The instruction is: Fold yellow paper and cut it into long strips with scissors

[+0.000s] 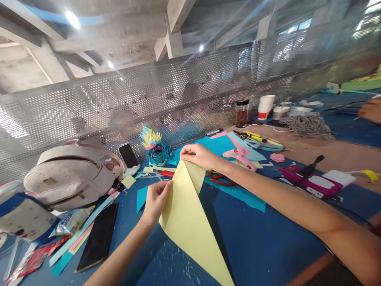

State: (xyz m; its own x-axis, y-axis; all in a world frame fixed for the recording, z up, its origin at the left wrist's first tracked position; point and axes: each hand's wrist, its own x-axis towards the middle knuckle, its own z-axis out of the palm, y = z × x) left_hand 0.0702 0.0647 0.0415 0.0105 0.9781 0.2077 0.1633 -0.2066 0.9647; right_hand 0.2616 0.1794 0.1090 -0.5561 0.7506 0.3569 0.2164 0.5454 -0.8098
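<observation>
Head view: yellow paper sheet (187, 214), folded, held up over blue surface (262, 246). Left hand (156, 200) pinches left edge; right hand (198, 155) pinches top corner. Sheet judged light, limp, easily creased; best gripped at edges and corners. Pink glue gun (241, 155), red scissors (222, 179) lie beyond.

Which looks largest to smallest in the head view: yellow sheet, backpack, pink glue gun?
1. yellow sheet, though nearness to the camera inflates it
2. backpack
3. pink glue gun
</observation>
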